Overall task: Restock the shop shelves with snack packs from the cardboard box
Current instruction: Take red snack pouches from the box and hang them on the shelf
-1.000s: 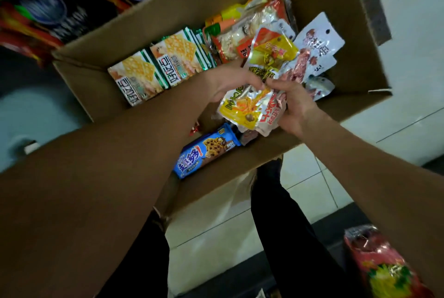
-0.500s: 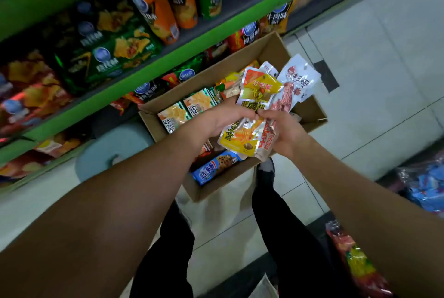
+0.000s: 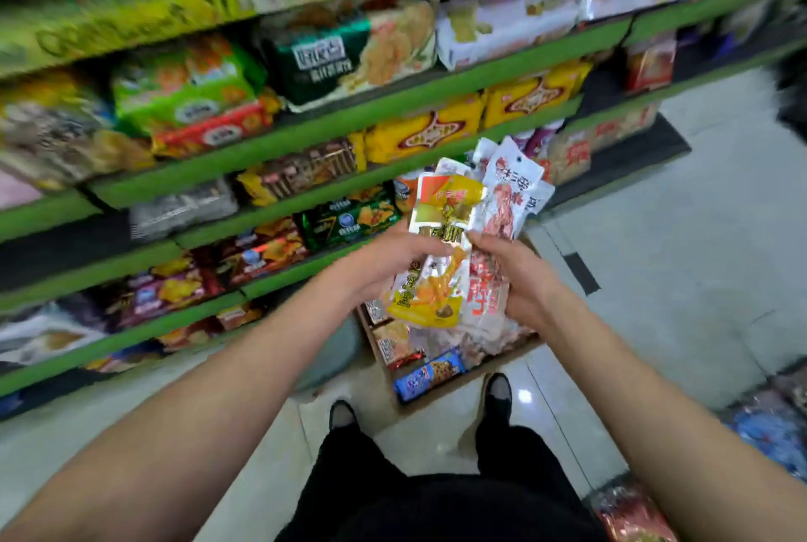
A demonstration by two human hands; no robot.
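Gripping a fan of snack packs (image 3: 454, 244) in my left hand (image 3: 384, 262) and right hand (image 3: 519, 279), above the box (image 3: 436, 399) holding more packs.

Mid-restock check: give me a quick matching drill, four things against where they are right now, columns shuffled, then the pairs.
Things:
1. yellow snack pack
2. blue cookie pack
3. cardboard box
4. yellow star-print packs

Places:
A. on the floor by the person's feet
B. on a green shelf
C. held between the left hand and right hand
D. lying in the box, near corner

Pairs: 1-C, 2-D, 3-A, 4-B
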